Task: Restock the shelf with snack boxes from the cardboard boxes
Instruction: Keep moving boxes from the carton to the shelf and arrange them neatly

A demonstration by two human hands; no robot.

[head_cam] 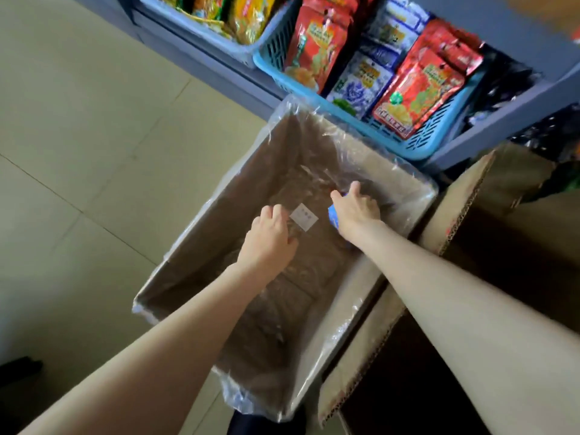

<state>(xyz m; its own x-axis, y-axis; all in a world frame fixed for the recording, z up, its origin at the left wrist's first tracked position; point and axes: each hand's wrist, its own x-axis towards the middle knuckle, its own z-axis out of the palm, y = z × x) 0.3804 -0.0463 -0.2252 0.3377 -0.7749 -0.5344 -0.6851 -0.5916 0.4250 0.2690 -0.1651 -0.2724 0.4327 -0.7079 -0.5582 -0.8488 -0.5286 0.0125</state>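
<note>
- Two bare hands are reaching down into one open cardboard box [201, 246] lined with a clear plastic liner [370, 152], standing on the tiled floor [78, 152]
- The left hand [270, 237] is lying near the box bottom with fingers loosely curled on the plastic, just beside one small white label [303, 216]; whether it is pinching anything I cannot tell
- The right hand [356, 207] is curling its fingers round one blue item [333, 216], only a sliver of which is showing by the wrist; what it is stays unclear
- A second cardboard box [489, 196] is standing open to the right, its flaps touching the first box
- On the grey shelf [201, 64] beyond, two blue baskets are sitting side by side: the nearer basket [417, 142] is holding two rows of red snack bags [314, 48] with one row of blue-and-white bags [361, 80] between them, and the farther basket [238, 54] is holding yellow bags [248, 17]
</note>
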